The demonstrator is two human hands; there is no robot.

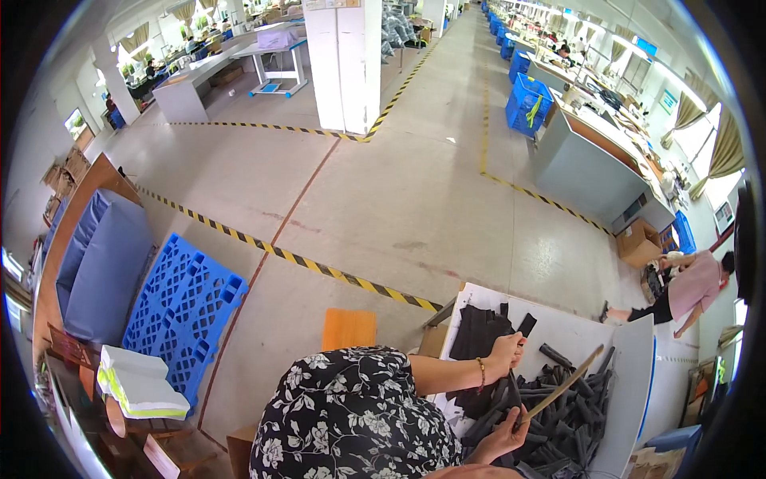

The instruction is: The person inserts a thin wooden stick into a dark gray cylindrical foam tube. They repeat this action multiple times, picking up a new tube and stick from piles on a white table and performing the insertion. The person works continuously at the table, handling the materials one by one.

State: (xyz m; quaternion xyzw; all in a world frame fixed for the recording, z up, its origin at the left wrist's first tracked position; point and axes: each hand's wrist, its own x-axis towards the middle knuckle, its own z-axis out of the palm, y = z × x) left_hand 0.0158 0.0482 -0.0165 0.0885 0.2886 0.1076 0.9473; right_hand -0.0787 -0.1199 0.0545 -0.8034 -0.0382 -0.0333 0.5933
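The white worktable (630,351) in front of you carries everything that matters here, and its raised white edge likely keeps the heap from sliding off to your right. On it lies a loose pile of dark fabric strips (574,415), with a flatter stack of the same dark pieces (479,331) nearer your left arm, apparently set apart from the tangle (sorted from unsorted, by the look of it).

A long wooden stick (562,387) slants up and to the right across the pile; you hold it at its low end so the free length rides above the strips.

Your left hand (507,351) sits over the near edge of the pile, fingers curled shut around the upper end of one narrow dark strip (515,391), which hangs down toward your other hand. Your right hand (503,439) is lower, its fingers closed on the base of the stick, just where the strip's lower end meets it; whether it also pinches the strip I cannot tell.
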